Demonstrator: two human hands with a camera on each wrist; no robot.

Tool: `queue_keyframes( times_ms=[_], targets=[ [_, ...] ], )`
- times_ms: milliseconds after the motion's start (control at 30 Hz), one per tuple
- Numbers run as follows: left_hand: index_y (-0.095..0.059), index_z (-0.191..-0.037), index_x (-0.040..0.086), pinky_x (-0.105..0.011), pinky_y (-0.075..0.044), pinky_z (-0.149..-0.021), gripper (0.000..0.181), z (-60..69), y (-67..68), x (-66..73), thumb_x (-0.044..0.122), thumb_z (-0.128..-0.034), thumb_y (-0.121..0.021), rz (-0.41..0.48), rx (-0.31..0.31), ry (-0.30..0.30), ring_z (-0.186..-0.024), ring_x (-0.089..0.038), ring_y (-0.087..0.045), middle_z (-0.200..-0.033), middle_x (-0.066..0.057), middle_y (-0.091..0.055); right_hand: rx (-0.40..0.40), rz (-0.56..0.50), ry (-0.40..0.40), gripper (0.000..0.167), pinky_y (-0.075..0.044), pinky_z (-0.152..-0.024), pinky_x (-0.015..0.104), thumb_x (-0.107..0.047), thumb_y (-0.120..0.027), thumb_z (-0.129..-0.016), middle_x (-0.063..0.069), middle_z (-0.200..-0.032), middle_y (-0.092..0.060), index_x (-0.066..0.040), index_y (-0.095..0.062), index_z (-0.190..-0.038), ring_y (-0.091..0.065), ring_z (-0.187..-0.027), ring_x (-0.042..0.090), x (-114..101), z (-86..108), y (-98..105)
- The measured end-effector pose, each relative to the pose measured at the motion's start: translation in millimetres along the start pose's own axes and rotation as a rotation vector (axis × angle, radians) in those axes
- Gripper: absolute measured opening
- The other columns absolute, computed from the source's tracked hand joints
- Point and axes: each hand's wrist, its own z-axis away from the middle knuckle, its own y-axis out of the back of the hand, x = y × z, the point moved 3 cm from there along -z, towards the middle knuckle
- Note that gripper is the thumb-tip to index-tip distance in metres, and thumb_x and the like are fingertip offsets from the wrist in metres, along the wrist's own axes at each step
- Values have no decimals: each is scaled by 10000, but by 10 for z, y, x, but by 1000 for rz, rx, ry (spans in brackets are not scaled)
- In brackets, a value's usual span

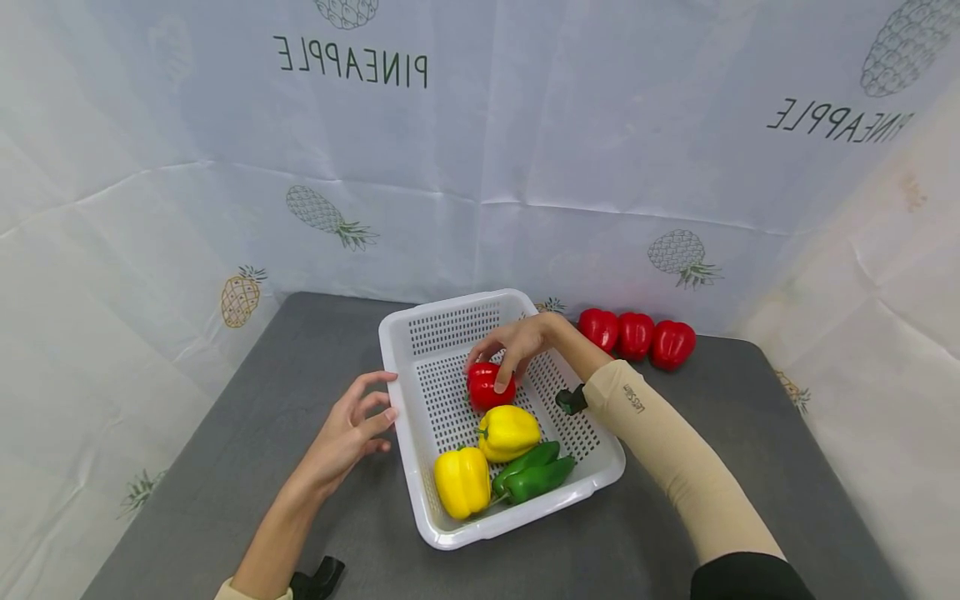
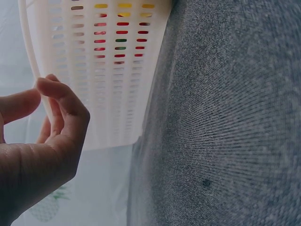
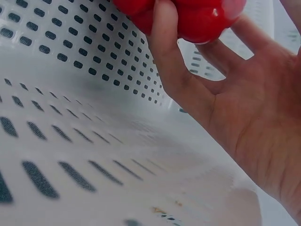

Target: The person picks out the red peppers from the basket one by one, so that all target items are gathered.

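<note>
A white perforated plastic basket (image 1: 407, 467) sits on the dark table. Inside it, my right hand (image 1: 517, 346) grips a red bell pepper (image 1: 487, 392) from above, thumb on one side and fingers on the other. The right wrist view shows the red pepper (image 3: 200, 21) between thumb and fingers, over the basket's slotted floor. Two yellow bell peppers (image 1: 510, 432) and green peppers (image 1: 536, 477) lie nearer the basket's front. My left hand (image 1: 356, 429) is at the basket's left rim, fingers loosely bent, fingertips at the edge; nothing is held in it.
Three red bell peppers (image 1: 636, 336) stand in a row at the table's back right, beyond my right forearm. A pale curtain with pineapple prints (image 1: 480, 150) hangs behind the table (image 1: 315, 342). The basket's raised walls surround the peppers inside.
</note>
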Motion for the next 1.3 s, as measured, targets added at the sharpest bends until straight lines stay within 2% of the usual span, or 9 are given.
queue_keyframes(
  times_ms=[267, 633, 867, 967, 1067, 1300],
  targets=[
    [-368, -1596, 148, -298, -602, -715, 626, 5, -3, 14, 145, -1062, -694, 3, -3, -4, -1012, -213, -627, -1245, -93, -627, 18, -21, 62, 783, -654, -991, 426, -184, -855, -859, 124, -1595, -502, -227, -537, -1572, -579, -1365, 300, -25, 102, 45],
    [-369, -1599, 157, -299, -600, -718, 623, 3, -1, 9, 141, -1064, -689, 0, 3, 1, -1000, -190, -627, -1241, -88, -626, 113, -7, 189, 783, -651, -1000, 442, -138, -876, -840, 104, -1579, -531, -205, -564, -1556, -626, -1333, 334, -144, 369, 101],
    [-372, -1597, 156, -300, -599, -713, 626, 4, 4, 15, 143, -1061, -695, 7, 3, 1, -1016, -217, -618, -1241, -91, -626, 145, -14, 316, 803, -643, -1012, 464, -107, -849, -834, 96, -1574, -556, -105, -526, -1569, -591, -1332, 365, -188, 559, 126],
    [-374, -1593, 154, -297, -598, -711, 619, 5, 9, 13, 140, -1062, -692, 9, 2, -1, -1024, -240, -621, -1225, -73, -627, 174, -29, 346, 804, -640, -1019, 474, -104, -841, -841, 103, -1586, -556, -79, -512, -1575, -585, -1343, 374, -173, 644, 135],
    [-380, -1588, 158, -294, -598, -709, 613, 8, 7, 10, 137, -1061, -693, 13, 2, 1, -1030, -259, -622, -1203, -47, -629, 225, -38, 361, 792, -633, -1033, 471, -112, -845, -841, 97, -1595, -555, -102, -529, -1567, -569, -1369, 360, -143, 742, 142],
    [-379, -1589, 163, -291, -597, -712, 617, 8, -8, 10, 136, -1060, -695, 9, 1, 6, -1019, -237, -621, -1201, -49, -628, 323, -39, 413, 798, -626, -1041, 476, -112, -840, -841, 150, -1589, -553, -57, -510, -1565, -562, -1377, 363, -24, 980, 155]
  ],
)
